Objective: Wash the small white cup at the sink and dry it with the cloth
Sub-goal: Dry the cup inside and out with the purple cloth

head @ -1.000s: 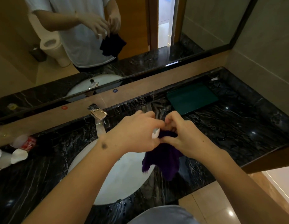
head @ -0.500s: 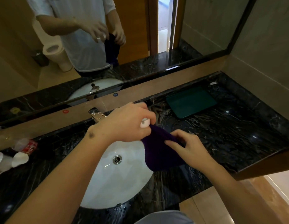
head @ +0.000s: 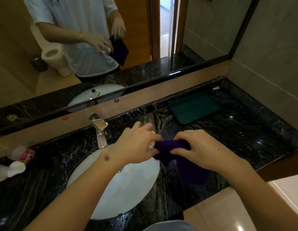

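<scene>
My left hand is closed around the small white cup, of which only a sliver shows between the fingers. A dark purple cloth presses against the cup's right side and hangs down over the counter edge. My right hand grips the cloth from above, right beside the cup. Both hands hover over the right rim of the white oval sink, just in front of the chrome tap.
A dark green tray lies on the black marble counter at the back right. Paper cups and a red-labelled wrapper sit at the far left. A mirror runs along the back wall.
My right hand has risen from under the cloth to grip it on top, close to the cup. The cloth has bunched up against the cup, and both hands have shifted slightly right.
</scene>
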